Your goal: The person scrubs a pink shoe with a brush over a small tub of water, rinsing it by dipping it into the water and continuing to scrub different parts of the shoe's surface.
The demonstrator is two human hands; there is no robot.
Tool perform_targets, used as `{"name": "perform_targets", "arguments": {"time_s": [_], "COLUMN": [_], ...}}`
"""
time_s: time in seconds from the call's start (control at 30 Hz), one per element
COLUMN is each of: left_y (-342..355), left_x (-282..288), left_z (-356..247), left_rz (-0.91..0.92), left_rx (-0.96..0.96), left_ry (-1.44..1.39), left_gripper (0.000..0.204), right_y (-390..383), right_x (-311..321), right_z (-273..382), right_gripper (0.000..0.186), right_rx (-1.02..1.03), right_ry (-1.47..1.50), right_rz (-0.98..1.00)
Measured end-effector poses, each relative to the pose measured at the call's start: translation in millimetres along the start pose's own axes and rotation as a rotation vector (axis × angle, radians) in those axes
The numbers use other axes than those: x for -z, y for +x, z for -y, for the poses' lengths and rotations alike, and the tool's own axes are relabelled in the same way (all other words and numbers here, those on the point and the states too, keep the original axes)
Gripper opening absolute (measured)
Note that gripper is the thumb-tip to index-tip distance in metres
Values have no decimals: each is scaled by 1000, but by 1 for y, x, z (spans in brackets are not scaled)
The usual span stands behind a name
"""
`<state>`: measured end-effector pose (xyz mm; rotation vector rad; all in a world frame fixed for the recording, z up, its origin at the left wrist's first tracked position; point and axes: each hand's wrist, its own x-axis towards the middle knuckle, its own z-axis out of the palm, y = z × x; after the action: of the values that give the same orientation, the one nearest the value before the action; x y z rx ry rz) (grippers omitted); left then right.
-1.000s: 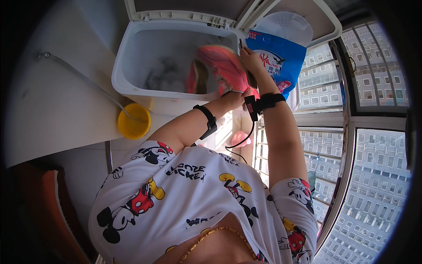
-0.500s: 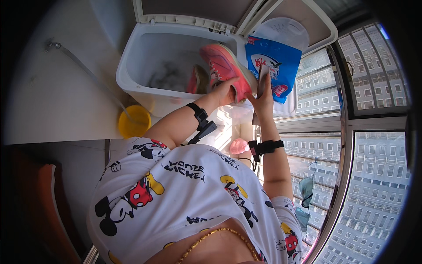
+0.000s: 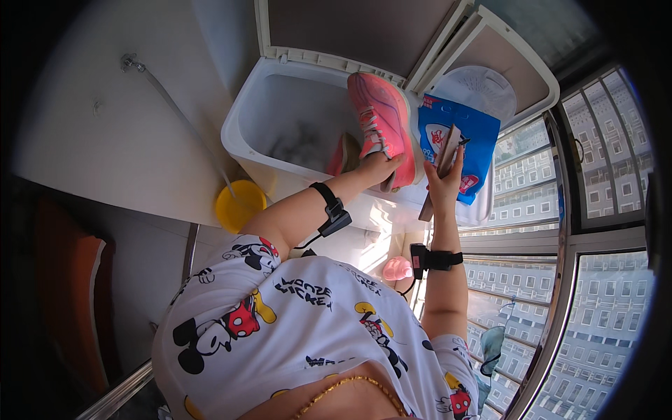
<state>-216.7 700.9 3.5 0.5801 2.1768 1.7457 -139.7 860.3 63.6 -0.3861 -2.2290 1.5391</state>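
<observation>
My left hand (image 3: 381, 168) is closed around the heel end of a pink sneaker (image 3: 383, 115) with white laces and a pale sole. The sneaker is tilted toe-up over the right side of the open tub of a white washing machine (image 3: 241, 133). A second pink shoe (image 3: 344, 155) stands inside the tub, partly hidden behind my left hand and the sneaker. Just right of the sneaker, my right hand (image 3: 442, 187) grips a long, flat grey-brown bar (image 3: 449, 152); its exact kind is unclear. The bar is in front of a blue package (image 3: 483, 129) lying on the machine's right side.
Raised lids (image 3: 329, 28) stand behind the machine, with a round white perforated disc (image 3: 483, 87) by the right one. A yellow bucket (image 3: 239, 204) sits at left below a hose (image 3: 183, 112) from a wall tap. A pink object (image 3: 397, 268) is low down; barred windows line the right.
My right hand with the bar has drawn away from the sneaker to the right. The sneaker is turned more upright. The whole view has shifted.
</observation>
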Motion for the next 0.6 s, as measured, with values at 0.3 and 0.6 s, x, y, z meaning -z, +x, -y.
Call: {"name": "perform_targets", "arguments": {"time_s": [0.3, 0.6], "left_y": [14, 52], "left_x": [80, 104], "left_z": [-24, -49], "left_rz": [149, 622], "left_rx": [-396, -102], "left_ry": [459, 484], "left_gripper": [47, 29], "right_y": [6, -14], "right_x": [17, 37], "right_z": [18, -37], "right_gripper": [92, 83], "right_rx": [47, -221], "right_ry": [324, 510], "right_rz": [-92, 9]}}
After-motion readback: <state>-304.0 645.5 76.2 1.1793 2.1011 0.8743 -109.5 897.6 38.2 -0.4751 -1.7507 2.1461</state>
